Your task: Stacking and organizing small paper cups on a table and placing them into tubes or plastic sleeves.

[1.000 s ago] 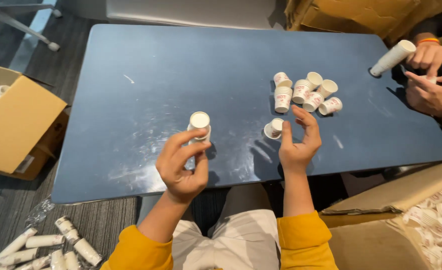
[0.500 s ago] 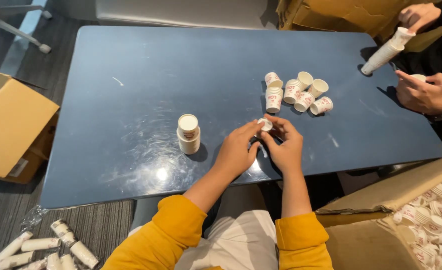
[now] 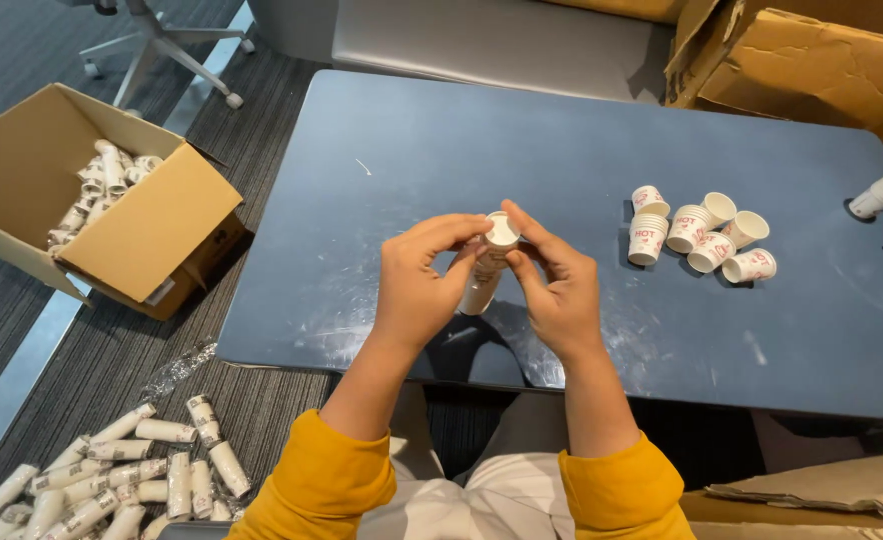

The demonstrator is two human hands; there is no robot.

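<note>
Change since earlier frame: both hands are now lifting the stack of paper cups (image 3: 484,268) off the table (image 3: 382,170), where it was standing alone at centre left half a second ago; the hands were then meeting over a single cup.

Head view, hands: left hand (image 3: 417,285) is curling its fingers around the stack from the left; right hand (image 3: 559,285) is pinching the top cup's rim from the right. Both are gripping the same stack.

Head view, held thing: the stack is tilting, rim towards the upper right, in the centre of the frame, above the dark blue table.

Head view, risks: the top cup is likely sitting loosely, so a skewed push could be crushing its thin rim or jamming it crooked; the tilted stack could be slipping apart if the left grip loosens.

Head view, loose cups (image 3: 702,232): a small cluster is lying at centre right, white with red lettering, some upright, some tipped over.

Head view, open box (image 3: 132,215): brown cardboard, upper left on the floor, is holding wrapped cup sleeves.

Head view, wrapped sleeves (image 3: 122,470): white tubes are lying in a heap at lower left.

Head view, flattened cardboard (image 3: 802,60): brown sheets are resting at upper right.
</note>
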